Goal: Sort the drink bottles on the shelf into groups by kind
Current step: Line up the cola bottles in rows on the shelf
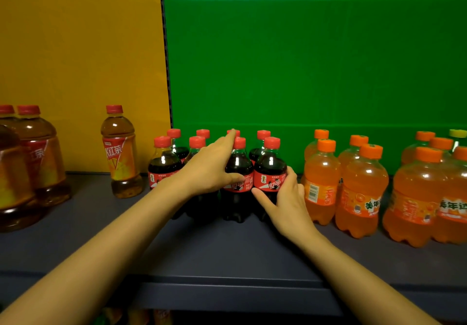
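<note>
A person stood at a dark grey shelf (pixel 227 254) holding three kinds of drink, already largely grouped. Iced red tea bottles (pixel 120 151) stood at the left before a yellow backing panel (pixel 75 46), one of them apart from the others. Cola bottles (pixel 165 164) with red caps clustered in the middle before a green panel (pixel 303 59), and orange soda bottles (pixel 361 193) filled the right side. One bottle with a yellow-green cap (pixel 458 133) showed at the far right behind the orange ones; its kind could not be told.

The step in hand appeared to be tidying the cola group, drawing the front bottles together. The left hand (pixel 209 168) was curled around the front middle cola bottle (pixel 237 173), thumb across its red label, forefinger reaching up past a cap behind. The right hand (pixel 285 198) was loosely spread, cupping the front right cola bottle (pixel 270 170) from its right side, thumb below the label and fingers on its edge. Both bottles stood upright on the shelf, touching each other.

The next move probably called for a gentle inward press without tipping the rear bottles.
</note>
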Action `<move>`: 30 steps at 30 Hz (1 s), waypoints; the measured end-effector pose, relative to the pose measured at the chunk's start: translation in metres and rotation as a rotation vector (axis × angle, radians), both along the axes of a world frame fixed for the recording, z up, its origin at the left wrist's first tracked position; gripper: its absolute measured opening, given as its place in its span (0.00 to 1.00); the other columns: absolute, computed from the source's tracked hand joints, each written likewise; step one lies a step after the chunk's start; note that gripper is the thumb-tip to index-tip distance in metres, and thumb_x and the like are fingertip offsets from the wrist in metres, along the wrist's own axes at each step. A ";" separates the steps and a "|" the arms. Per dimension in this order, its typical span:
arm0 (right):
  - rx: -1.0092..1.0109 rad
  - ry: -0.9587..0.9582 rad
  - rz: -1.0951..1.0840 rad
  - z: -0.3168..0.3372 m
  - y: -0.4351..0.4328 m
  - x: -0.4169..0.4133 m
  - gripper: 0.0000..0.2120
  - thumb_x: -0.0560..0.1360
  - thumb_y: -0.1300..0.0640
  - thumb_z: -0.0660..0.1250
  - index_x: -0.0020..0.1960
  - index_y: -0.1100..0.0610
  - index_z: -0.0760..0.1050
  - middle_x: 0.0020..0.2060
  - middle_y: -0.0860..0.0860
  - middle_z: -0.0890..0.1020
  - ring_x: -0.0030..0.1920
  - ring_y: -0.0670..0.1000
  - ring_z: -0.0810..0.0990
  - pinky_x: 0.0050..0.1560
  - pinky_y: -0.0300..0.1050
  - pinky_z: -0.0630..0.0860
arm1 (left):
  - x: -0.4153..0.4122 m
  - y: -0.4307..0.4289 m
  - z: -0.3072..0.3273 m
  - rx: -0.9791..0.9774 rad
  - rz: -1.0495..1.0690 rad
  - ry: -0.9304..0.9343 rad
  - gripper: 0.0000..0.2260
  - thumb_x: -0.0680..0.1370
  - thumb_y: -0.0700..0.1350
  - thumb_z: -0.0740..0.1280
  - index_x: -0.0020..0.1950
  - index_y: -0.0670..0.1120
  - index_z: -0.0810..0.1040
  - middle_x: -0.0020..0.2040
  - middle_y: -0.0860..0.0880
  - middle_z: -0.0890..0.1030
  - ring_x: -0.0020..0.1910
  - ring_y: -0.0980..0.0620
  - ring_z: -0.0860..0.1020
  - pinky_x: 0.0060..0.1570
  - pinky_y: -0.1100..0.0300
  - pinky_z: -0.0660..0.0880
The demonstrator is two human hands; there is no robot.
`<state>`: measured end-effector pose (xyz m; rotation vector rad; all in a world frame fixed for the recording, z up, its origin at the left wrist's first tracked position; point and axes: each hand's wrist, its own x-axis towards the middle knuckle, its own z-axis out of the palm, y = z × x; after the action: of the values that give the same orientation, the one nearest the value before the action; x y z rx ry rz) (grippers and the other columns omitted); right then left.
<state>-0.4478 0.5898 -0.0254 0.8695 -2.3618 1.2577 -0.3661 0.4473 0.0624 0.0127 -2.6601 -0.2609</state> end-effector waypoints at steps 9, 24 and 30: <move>-0.256 -0.223 0.176 -0.001 -0.003 -0.002 0.54 0.58 0.47 0.79 0.72 0.51 0.48 0.69 0.50 0.62 0.69 0.49 0.64 0.70 0.48 0.64 | 0.061 -0.046 -0.045 0.213 0.071 0.844 0.38 0.65 0.59 0.71 0.68 0.42 0.64 0.65 0.46 0.68 0.65 0.53 0.65 0.67 0.59 0.63; -0.345 -0.247 0.203 0.003 -0.020 0.005 0.48 0.60 0.54 0.79 0.66 0.43 0.49 0.63 0.44 0.67 0.63 0.43 0.68 0.61 0.38 0.65 | 0.032 -0.101 -0.079 1.191 -0.170 0.265 0.40 0.56 0.45 0.81 0.65 0.50 0.68 0.57 0.49 0.80 0.53 0.53 0.81 0.44 0.62 0.78; -0.313 -0.256 0.186 0.004 -0.021 0.008 0.49 0.61 0.53 0.78 0.70 0.46 0.49 0.66 0.46 0.66 0.65 0.44 0.68 0.63 0.40 0.65 | 0.032 -0.098 -0.077 1.192 -0.200 0.278 0.36 0.58 0.42 0.80 0.64 0.50 0.70 0.56 0.50 0.80 0.50 0.55 0.82 0.40 0.66 0.79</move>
<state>-0.4398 0.5691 -0.0214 0.8851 -2.2139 1.8529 -0.3338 0.3491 -0.0147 0.0803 -1.8677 -1.6961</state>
